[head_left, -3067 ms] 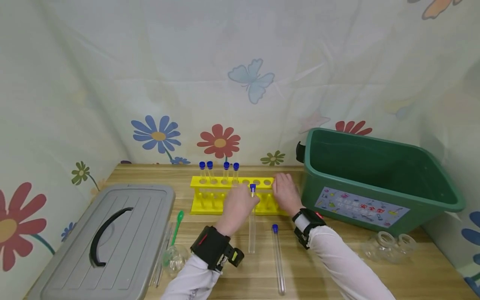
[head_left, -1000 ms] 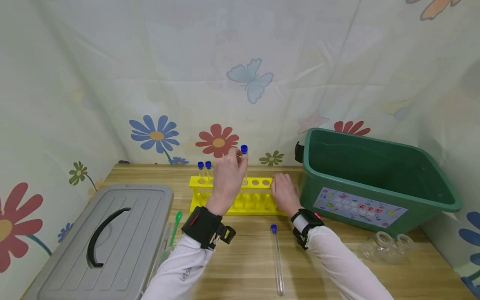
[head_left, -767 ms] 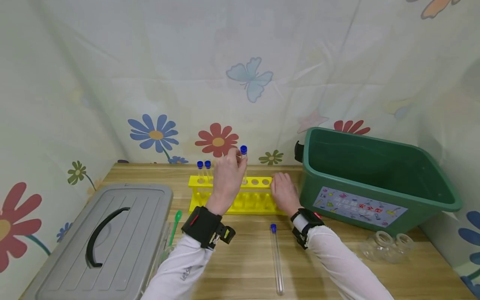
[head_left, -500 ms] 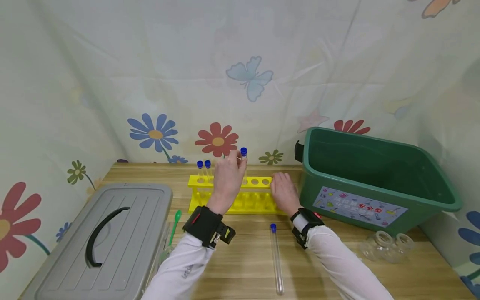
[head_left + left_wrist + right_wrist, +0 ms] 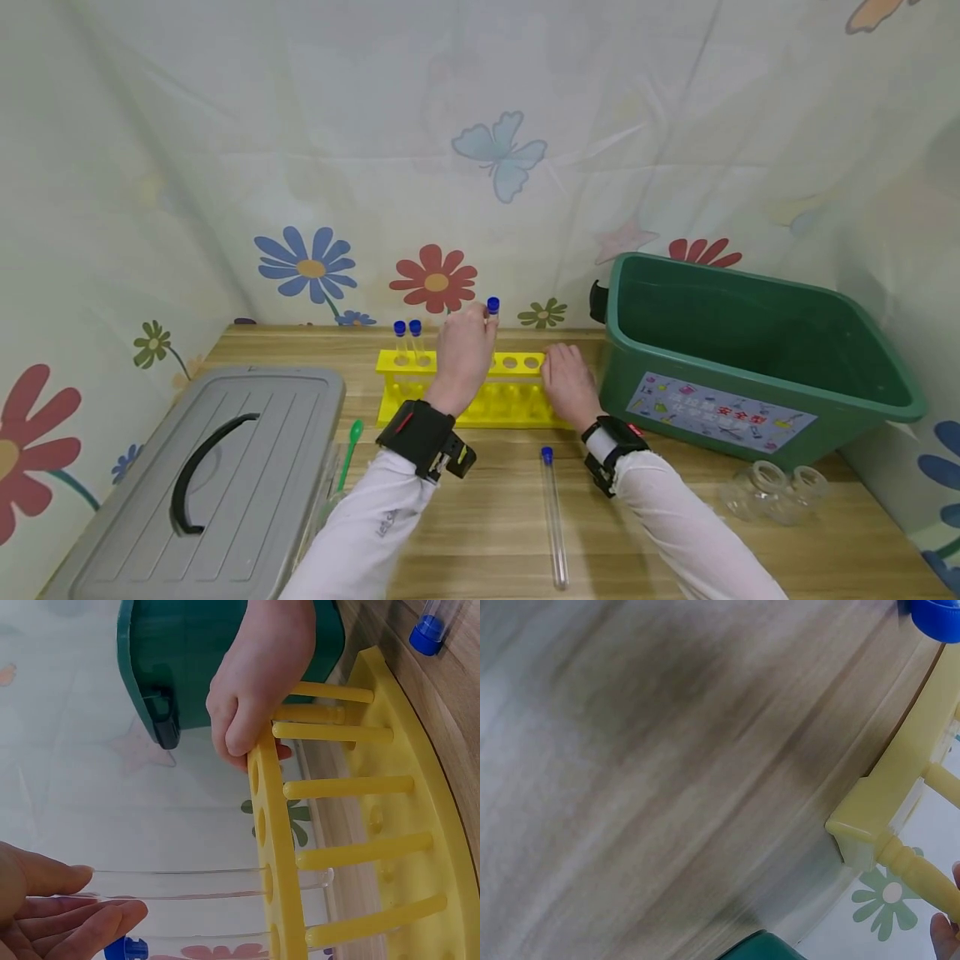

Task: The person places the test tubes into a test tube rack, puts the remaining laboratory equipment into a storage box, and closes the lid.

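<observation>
My left hand (image 5: 465,354) pinches a clear test tube (image 5: 180,883) by its upper part, just under the blue cap. Seen from the left wrist, the tube's lower end passes through a hole in the top plate of the yellow test tube rack (image 5: 387,362). At the rack's right end, my right hand (image 5: 572,387) grips the top plate. Two blue-capped tubes (image 5: 416,327) stand in the left holes; the left hand hides the neighbouring holes in the head view, and a blue cap (image 5: 126,949) shows below its fingers. Another capped tube (image 5: 556,521) lies on the table in front.
A green bin (image 5: 720,392) stands to the right, with small glass jars (image 5: 768,487) before it. On the left lies a grey lid (image 5: 247,492) with a black handle, beside a green spoon (image 5: 351,454). Patterned cloth hangs behind the rack.
The left hand has raised the tube from in front of the rack and brought its lower end into a hole. Lately it shifted slightly right and down. The right hand stays put.
</observation>
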Demonstrator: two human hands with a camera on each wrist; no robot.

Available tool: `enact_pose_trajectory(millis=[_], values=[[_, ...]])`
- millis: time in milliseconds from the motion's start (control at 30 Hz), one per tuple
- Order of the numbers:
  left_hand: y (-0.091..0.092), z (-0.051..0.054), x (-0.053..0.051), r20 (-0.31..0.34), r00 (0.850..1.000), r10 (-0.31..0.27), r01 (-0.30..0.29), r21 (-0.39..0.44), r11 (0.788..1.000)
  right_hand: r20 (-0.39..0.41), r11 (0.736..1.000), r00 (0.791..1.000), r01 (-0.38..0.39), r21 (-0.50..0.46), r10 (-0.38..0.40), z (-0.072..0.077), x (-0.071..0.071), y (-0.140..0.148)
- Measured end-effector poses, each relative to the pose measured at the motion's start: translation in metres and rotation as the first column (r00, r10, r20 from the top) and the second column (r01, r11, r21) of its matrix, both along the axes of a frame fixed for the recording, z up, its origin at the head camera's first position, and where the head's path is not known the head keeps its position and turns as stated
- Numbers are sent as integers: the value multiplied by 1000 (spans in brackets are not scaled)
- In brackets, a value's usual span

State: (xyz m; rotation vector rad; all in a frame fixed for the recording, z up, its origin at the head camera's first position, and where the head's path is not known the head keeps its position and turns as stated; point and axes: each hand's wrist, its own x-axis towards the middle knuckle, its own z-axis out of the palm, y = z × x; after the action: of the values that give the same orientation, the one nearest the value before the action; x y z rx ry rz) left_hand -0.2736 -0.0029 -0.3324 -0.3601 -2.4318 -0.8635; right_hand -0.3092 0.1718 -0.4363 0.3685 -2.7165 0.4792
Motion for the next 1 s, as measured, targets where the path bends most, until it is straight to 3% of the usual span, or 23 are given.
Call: enact_pose_trajectory(millis=[233,467,667,1000], values=[[1,-4,-3,86,996,10,-9,-14,1000,6,1000,1000,-2,-4,2,0,0,0],[1,-11,-4,96,995,13,-8,-48,999,12,1000,1000,7,-12,-7,0,0,0],[1,-15,-4,135,991,7,-3,-29,1000,-10,1000,1000,6,-2,-6,-1,0,0],[0,-21,-4,164,986,40,-32,-52,998,-14,1000,1000,9,0,-9,-2,-1,0]])
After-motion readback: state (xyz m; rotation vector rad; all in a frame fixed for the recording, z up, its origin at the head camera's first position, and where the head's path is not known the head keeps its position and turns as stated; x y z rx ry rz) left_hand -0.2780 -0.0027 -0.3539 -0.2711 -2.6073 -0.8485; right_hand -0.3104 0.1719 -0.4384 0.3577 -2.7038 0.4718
